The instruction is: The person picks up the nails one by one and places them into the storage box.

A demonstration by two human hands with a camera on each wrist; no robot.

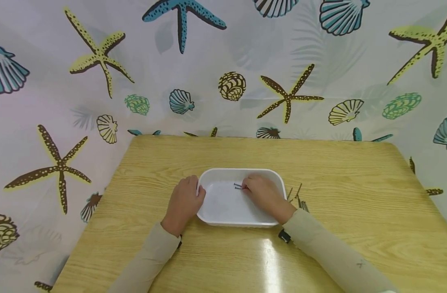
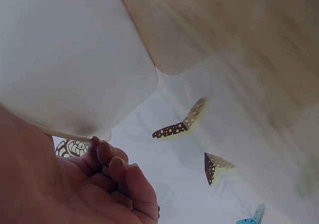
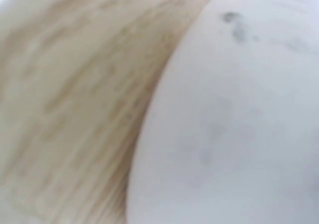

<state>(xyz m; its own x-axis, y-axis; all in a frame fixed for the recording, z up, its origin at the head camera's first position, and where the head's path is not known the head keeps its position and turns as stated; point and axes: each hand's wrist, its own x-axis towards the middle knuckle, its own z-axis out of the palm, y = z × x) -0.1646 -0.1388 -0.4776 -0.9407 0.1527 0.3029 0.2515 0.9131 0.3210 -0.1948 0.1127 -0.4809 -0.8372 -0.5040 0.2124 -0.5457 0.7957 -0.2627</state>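
Observation:
A white rectangular tray (image 1: 223,211) sits on the wooden table. My left hand (image 1: 184,199) grips its left rim, thumb over the edge and fingers outside; in the left wrist view the fingers of that hand (image 2: 114,184) curl by the tray's outer wall (image 2: 75,59). Inside the tray, my right hand (image 1: 265,195) pinches thin metal nails (image 1: 238,186), their heads pointing left past the fingertips. How many it holds is hidden. The right wrist view shows only the blurred tray wall (image 3: 224,124), not the hand.
More nails (image 1: 303,205) lie loose on the table (image 1: 355,183), just right of the tray and close to my right wrist. Behind the table hangs a cloth (image 1: 208,114) printed with starfish and shells. A dark wrist device (image 1: 284,236) shows under the right sleeve.

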